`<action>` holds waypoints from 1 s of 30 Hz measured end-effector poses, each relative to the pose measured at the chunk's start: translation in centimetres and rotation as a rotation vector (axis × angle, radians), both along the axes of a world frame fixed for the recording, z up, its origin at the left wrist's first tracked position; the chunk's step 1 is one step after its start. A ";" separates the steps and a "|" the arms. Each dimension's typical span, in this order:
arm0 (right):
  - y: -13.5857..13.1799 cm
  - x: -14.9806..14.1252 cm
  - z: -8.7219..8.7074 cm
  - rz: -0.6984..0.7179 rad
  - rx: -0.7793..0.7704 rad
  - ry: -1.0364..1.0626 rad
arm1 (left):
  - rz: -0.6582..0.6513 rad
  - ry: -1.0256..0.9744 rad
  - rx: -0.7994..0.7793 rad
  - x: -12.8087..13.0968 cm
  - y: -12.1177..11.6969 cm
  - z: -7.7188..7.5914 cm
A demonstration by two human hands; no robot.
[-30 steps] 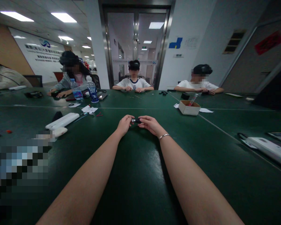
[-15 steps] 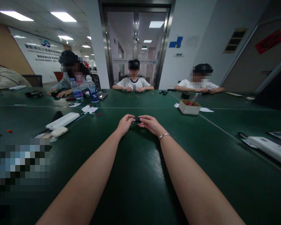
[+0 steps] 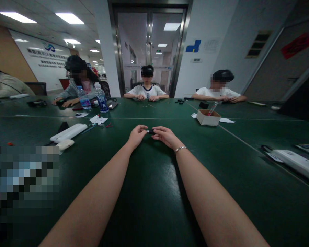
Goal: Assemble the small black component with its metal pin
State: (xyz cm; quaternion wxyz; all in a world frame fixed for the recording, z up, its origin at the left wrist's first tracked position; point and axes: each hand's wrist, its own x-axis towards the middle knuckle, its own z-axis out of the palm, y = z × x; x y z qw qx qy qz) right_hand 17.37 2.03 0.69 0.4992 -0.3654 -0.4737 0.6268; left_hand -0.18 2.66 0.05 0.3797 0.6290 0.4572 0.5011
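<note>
Between my two hands is a small black cylinder with a silvery end (image 3: 151, 131), lying sideways just above or on the green table (image 3: 149, 178); I cannot tell which. My left hand (image 3: 138, 136) pinches its silvery left end with thumb and fingers. At the black right end, my right hand (image 3: 167, 136) has its fingers closed round it, a silver bracelet on that wrist. Fingers hide much of the cylinder, and its exact kind is too small to make out.
To the left lie a white power strip (image 3: 69, 133), paper scraps (image 3: 98, 119) and bottles (image 3: 101, 98). A small cardboard box (image 3: 208, 117) holding a clear tube stands ahead right. Another power strip (image 3: 298, 164) lies far right. Several people sit across the table.
Both hands and the cylinder stay almost in place; the left fingers shift only very slightly. Nothing has been let go.
</note>
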 end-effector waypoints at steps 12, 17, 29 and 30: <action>0.0 0.1 0.0 0.012 -0.003 0.002 | 0.003 -0.024 0.016 0.0 -0.3 0.3; 0.0 0.1 0.0 0.004 -0.005 0.014 | -0.001 -0.040 -0.048 0.1 -0.5 0.5; -0.1 0.0 0.1 0.006 -0.002 0.004 | -0.015 -0.064 -0.073 0.3 -0.2 0.3; -0.1 0.0 0.1 0.009 0.000 0.005 | -0.015 -0.073 -0.080 0.3 -0.2 0.3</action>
